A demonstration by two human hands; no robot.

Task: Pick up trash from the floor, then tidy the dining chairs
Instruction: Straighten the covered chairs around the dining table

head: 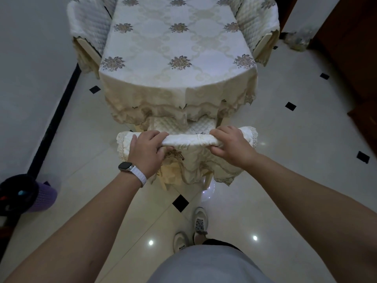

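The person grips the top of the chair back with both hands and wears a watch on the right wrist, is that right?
Not quite: the head view shows the watch on the left wrist, not the right. The rest holds: the left hand and the right hand both grip the top of the chair back.

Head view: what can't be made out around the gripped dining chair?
All head view.
- dining chair seat and legs: hidden by chair cover and tablecloth.
- left side chair, right side chair: cut off by top edge.
- dark and purple object: blurred, cut by left edge.
- floor under tablecloth: hidden.
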